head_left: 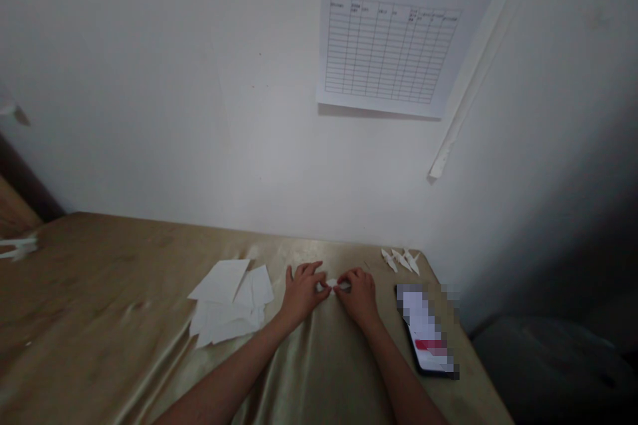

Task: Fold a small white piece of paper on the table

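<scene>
White paper piece pinched between left hand and right hand, just over the gold cloth.
Directly between the two sets of fingertips, right of the left grip and left of the right one, with neither hand clearly nearer; long axis seemingly side to side, in line from pinch to pinch, though too small and too covered for certainty about its full outline. Thumb and forefinger of each hand brought together on opposite ends, no gap visible; other left fingers spread. Loose white sheets beside the left hand; folded paper shapes and phone off to the right.
</scene>
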